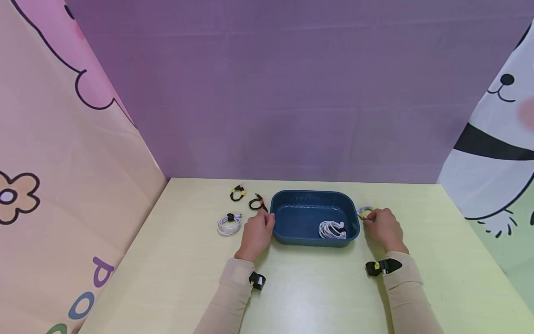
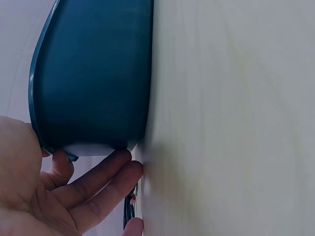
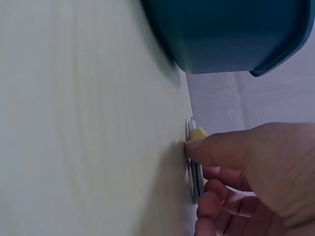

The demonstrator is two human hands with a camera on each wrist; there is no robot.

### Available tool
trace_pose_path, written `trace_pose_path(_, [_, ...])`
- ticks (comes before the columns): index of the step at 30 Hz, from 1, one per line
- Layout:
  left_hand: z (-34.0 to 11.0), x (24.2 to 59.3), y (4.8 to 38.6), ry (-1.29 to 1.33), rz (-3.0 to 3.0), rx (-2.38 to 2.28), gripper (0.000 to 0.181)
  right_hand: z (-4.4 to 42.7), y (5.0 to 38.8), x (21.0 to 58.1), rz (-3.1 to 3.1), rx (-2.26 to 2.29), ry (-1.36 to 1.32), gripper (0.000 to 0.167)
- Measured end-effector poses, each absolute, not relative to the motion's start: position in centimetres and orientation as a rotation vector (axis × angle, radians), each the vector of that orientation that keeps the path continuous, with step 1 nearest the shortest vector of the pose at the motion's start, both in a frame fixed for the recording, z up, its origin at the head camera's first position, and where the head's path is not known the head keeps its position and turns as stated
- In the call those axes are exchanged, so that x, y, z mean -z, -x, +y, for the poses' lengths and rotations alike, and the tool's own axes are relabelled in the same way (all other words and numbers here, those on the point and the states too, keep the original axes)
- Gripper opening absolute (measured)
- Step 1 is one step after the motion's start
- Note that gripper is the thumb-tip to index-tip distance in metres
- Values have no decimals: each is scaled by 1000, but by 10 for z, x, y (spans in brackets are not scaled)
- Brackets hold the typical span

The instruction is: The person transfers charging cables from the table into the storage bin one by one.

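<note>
A dark blue rectangular bin [image 1: 313, 242] sits on the table, with a coiled white cable [image 1: 331, 230] in its front right corner. My left hand [image 1: 256, 233] holds the bin's left end; in the left wrist view, the thumb is by the rim and the bent fingers [image 2: 101, 194] touch the end wall. Just off the bin's right end, my right hand [image 1: 384, 228] pinches a small coiled light cable [image 1: 365, 210] with a yellow tie. In the right wrist view, the thumb presses this cable [image 3: 196, 179] near the tabletop, and the other fingers curl behind it.
Left of the bin lie a black cable with yellow ties [image 1: 239, 189], a black cable with a red tie [image 1: 260, 202] and a coiled white cable with a black tie [image 1: 230, 217]. A purple backdrop [image 1: 292, 93] rises behind the table [image 1: 317, 297]; printed cloths flank it.
</note>
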State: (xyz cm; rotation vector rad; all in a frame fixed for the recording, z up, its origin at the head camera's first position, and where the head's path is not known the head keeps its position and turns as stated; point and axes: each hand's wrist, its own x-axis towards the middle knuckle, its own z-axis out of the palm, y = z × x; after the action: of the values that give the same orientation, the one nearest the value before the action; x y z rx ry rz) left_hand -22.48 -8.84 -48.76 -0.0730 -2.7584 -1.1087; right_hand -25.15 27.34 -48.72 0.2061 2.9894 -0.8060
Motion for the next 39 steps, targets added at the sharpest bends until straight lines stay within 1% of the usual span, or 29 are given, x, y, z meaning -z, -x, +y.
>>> trace_pose_path(16, [-89,487,225,88,-2744,1106,26,276,253,483,3002,796,-151,25])
trace_pose_path(39, [-88,489,227,63,-2760,1115,27,275,247,467,3041,897,-103,23])
